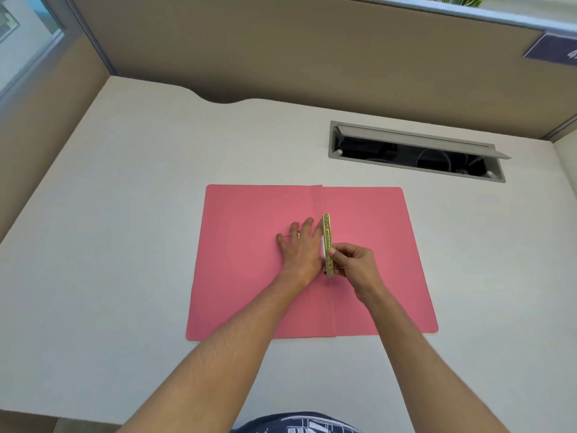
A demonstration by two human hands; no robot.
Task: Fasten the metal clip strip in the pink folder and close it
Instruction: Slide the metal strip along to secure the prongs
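Desk (125,245) was pale, walled by tan partitions (281,42); a cable hatch (415,151) stood open at far right, dark inside, contents unclear. Folder (249,276) lay open flat at desk centre. Left hand (298,248) rested on its left leaf, fingers spread, just beside the fold. Right hand (352,264) pinched the strip (327,242) — brass-coloured, lying along the fold between the hands.

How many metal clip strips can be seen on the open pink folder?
1. The metal clip strip lies along the centre fold of the pink folder, between the flat left hand and the right hand, which pinches its near part. Others could be hidden under the hands.
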